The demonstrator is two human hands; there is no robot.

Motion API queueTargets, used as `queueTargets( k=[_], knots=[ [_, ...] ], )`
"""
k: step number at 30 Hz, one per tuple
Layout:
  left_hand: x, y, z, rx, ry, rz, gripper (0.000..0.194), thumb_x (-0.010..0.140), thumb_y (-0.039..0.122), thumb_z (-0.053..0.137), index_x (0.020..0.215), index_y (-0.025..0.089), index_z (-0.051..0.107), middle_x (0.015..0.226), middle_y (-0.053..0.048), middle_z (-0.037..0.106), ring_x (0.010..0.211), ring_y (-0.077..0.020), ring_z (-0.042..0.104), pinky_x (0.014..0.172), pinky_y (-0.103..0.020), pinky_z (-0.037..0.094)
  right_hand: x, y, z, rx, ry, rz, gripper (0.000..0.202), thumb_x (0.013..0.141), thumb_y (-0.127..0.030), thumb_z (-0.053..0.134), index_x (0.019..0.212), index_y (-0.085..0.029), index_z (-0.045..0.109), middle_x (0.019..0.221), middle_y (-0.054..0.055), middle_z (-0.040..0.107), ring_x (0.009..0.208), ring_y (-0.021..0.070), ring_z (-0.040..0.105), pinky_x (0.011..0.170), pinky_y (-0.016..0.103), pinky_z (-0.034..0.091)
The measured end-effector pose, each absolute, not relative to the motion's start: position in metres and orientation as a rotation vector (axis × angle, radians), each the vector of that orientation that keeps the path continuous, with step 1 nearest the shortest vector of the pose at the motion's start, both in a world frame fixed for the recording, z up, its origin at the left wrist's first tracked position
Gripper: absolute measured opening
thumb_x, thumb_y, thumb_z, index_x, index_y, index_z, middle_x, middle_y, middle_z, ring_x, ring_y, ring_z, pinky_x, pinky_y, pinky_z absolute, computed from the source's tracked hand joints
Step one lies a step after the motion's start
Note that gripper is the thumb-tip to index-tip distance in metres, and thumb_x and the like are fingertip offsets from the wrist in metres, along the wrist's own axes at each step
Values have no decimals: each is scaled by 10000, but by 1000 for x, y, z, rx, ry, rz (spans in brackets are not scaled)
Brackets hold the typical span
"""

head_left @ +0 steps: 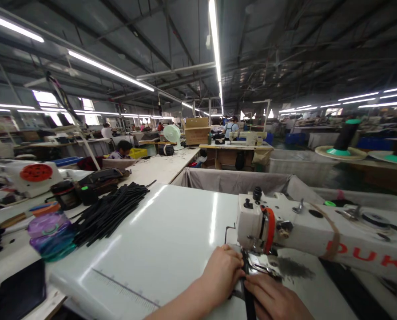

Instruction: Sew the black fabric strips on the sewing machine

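The left hand (222, 272) lay curled, fingers narrowly bent, pressing a narrow black fabric strap (248, 298) just beside the needle of the white enamelled sewing machine (318, 233); the right hand (273, 298) lay flatter, fingertips pinching the same strap from the other side; the strap ran flat and matte across the glossy white worktop (172, 235); a loose heap of thin black strips (110, 212) lay well apart on the left.

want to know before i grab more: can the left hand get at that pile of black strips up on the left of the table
Probably yes. The left hand rests on the black strap at the sewing machine, and only bare white table lies between it and the pile of black strips; it would have to let go and stretch.
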State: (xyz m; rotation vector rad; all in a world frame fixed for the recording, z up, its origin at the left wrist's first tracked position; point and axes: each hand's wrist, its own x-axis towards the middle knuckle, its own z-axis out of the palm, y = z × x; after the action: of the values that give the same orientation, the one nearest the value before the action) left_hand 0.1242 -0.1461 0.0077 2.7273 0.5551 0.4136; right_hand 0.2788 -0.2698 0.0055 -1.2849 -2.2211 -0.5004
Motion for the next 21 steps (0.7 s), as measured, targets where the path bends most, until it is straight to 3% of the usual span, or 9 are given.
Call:
queueTargets(
  k=[4,7,11,21],
  knots=[
    [126,-153,4,2726,604,349,79,910,176,578,860,176,640,1024,-17,669,988,-191,554,857,-313,421,272,-274,5,-1333,-2177,-500,338,870,-64,408,1109,-174,619,1027,83,711,931,165,688,819,239,566],
    [131,-154,-3,2756,654,295,133,918,135,542,972,179,655,1053,-41,653,995,-205,545,821,-330,434,272,-276,3,-1331,-2208,-575,316,882,-110,444,1130,-157,634,1059,105,711,963,184,685,835,259,570],
    [136,-155,-11,2780,687,269,195,910,86,508,995,176,659,1039,-61,640,956,-206,540,773,-326,439,273,-277,0,-1333,-2233,-615,300,893,-119,442,1100,-151,657,1072,106,713,973,188,683,844,273,574],
    [132,-158,0,2760,711,252,185,957,153,485,1045,181,645,1113,-45,639,1056,-210,512,884,-372,408,272,-277,-7,-1419,-2167,-535,382,843,-43,407,1131,-135,641,1081,113,706,986,183,678,842,274,576]
  ],
)
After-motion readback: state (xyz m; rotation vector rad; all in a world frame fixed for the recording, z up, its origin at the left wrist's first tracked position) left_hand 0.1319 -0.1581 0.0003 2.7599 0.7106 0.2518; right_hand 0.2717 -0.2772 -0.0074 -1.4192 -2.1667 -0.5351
